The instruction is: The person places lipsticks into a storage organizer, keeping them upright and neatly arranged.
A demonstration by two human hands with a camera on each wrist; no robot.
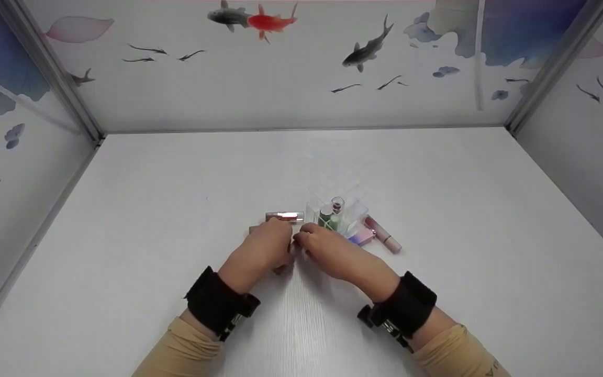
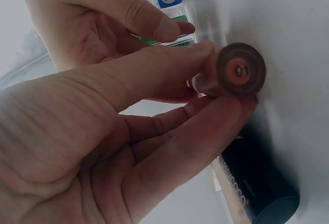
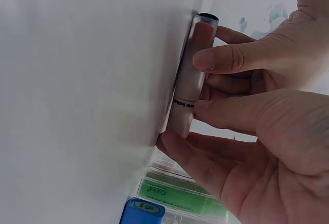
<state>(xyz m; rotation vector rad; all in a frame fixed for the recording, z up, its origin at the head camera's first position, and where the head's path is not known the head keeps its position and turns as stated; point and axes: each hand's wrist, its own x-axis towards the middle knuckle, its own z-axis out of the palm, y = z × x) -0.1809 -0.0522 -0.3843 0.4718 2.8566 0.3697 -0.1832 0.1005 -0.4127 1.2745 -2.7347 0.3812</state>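
A lip gloss tube (image 3: 191, 75) with a clear upper part, reddish inside, and dark lettering lies between both hands, close to the table. My left hand (image 1: 267, 243) pinches it near its dark end, which faces the camera as a round brown base in the left wrist view. Toward the other end, the thumb and fingers of my right hand (image 1: 330, 251) pinch the paler part. From above, the hands hide the tube. Just beyond the right hand stands a clear plastic organizer (image 1: 312, 210) with green items (image 3: 175, 192) in it.
A shiny silver-and-red tube (image 1: 285, 216) lies beyond the left hand. Right of the organizer are a pink-and-blue box (image 1: 363, 237) and a pinkish tube (image 1: 383, 235). A dark cylinder (image 2: 262, 183) lies beside the left hand. Patterned panels wall the white table (image 1: 149, 178) at back and sides.
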